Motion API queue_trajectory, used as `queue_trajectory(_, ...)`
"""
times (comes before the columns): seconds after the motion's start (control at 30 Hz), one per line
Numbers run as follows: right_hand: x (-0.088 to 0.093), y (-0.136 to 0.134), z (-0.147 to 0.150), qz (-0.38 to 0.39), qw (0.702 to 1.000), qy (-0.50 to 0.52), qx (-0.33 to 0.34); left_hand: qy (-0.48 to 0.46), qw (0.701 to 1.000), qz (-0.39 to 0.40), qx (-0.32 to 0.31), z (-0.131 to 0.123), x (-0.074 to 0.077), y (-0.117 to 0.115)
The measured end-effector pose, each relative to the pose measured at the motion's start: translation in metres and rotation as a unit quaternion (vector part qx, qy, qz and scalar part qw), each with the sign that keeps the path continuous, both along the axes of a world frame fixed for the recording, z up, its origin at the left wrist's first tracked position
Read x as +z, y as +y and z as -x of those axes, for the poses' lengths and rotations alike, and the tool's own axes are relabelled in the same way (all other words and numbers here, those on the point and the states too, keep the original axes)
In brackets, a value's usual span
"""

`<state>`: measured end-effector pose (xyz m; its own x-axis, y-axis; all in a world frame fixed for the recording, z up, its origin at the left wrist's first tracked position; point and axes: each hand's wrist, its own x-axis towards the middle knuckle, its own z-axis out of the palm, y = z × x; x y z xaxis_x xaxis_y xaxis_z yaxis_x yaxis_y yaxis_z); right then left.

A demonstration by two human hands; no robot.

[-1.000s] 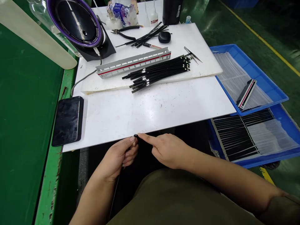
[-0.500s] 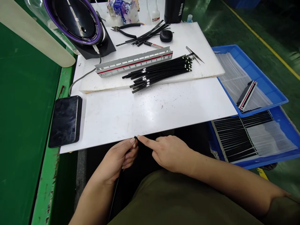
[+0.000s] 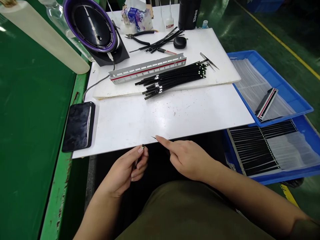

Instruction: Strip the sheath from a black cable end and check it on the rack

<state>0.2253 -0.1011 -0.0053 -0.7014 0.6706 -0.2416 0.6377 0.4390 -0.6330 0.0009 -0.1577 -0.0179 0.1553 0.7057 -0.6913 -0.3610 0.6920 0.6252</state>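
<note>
Starting at the left on my feed: black flat device [image 3: 78, 126] parked on the white surface [image 3: 120, 123], then my left hand [image 3: 128, 166] just off its near edge. Those fingers are closed in a pinch on a small dark piece [image 3: 143, 146], only the end poking out past the thumb; can't tell how much more is tucked in the palm. Behind, a grey channel with a red stripe [image 3: 147, 71] lies beside a bundle of black strips [image 3: 175, 76]. My right hand [image 3: 187, 156] comes next, fingers looking closed on a thin pointed tool [image 3: 153, 137], index stretched out along it, mostly hidden. The point sits near the piece, not touching it. Far right, tweezers [image 3: 209, 61] and a blue tray [image 3: 282, 85], more strips in the one below. My read: this is fiddly tip work on that dark end, mid-step. If the tool goes back in, it calls for a rock-steady left pinch and a light touch on the right, imo.
</note>
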Motion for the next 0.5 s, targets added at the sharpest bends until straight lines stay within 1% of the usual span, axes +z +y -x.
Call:
queue_trajectory(0.13, -0.001, -0.001, 0.001, 0.005, 1.0, -0.002, -0.003, -0.05, 0.998, 0.02, 0.03, 0.0, -0.004, 0.005)
queue_trajectory(0.33, -0.004, -0.006, 0.003, 0.004, 1.0, -0.012, 0.0, -0.104, 0.992, 0.061, 0.038, -0.005, -0.007, 0.006)
queue_trajectory(0.4, -0.005, -0.008, 0.005, 0.003, 1.0, -0.013, 0.006, -0.093, 0.994, 0.053, 0.037, -0.008, -0.008, 0.005)
queue_trajectory(0.5, -0.005, -0.012, 0.009, -0.002, 1.0, -0.021, 0.018, -0.041, 0.998, 0.021, 0.038, -0.013, -0.009, 0.004)
